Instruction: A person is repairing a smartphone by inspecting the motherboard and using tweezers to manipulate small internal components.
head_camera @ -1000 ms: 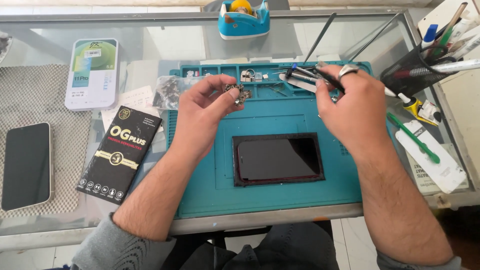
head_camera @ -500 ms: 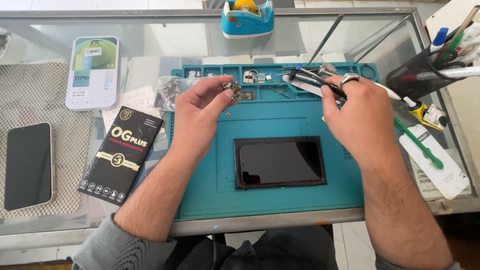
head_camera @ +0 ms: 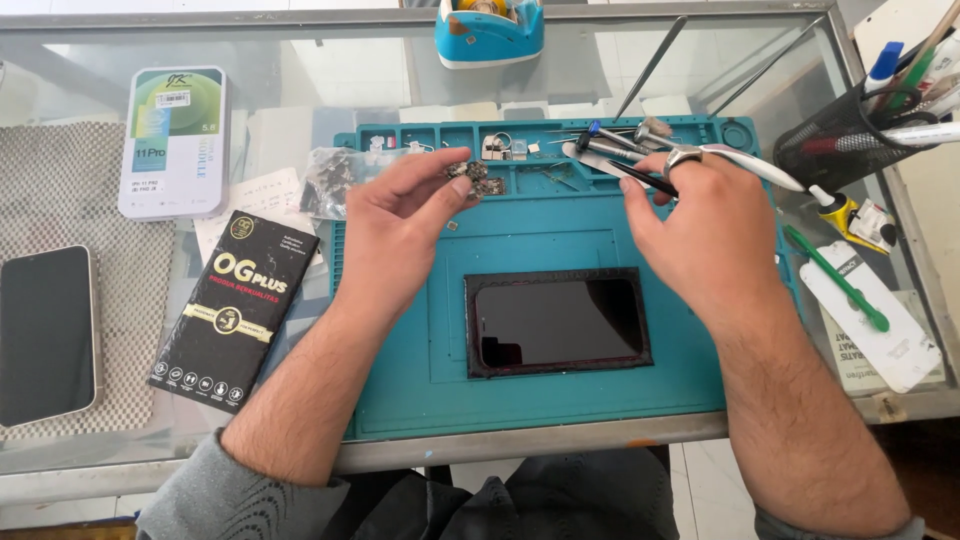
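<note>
My left hand (head_camera: 400, 215) pinches a small dark metal phone part (head_camera: 468, 176) between thumb and fingers above the top of the teal repair mat (head_camera: 400, 400). My right hand (head_camera: 705, 225), a ring on one finger, grips a thin black tool (head_camera: 640, 178) at the mat's upper right, by several screwdrivers (head_camera: 610, 145) lying in the mat's tray row. A phone (head_camera: 557, 322) lies screen up in the middle of the mat, between my forearms.
A black box (head_camera: 235, 310), a white box (head_camera: 175, 140) and a dark phone (head_camera: 45, 335) lie left. A blue tape dispenser (head_camera: 490, 30) stands at the back. A mesh pen holder (head_camera: 850, 145), glue tube (head_camera: 845, 210) and green pry tool (head_camera: 840, 280) sit right.
Both hands stay near the top of the mat. My right hand has shifted a little lower and left with the tool; the left keeps the small part.
</note>
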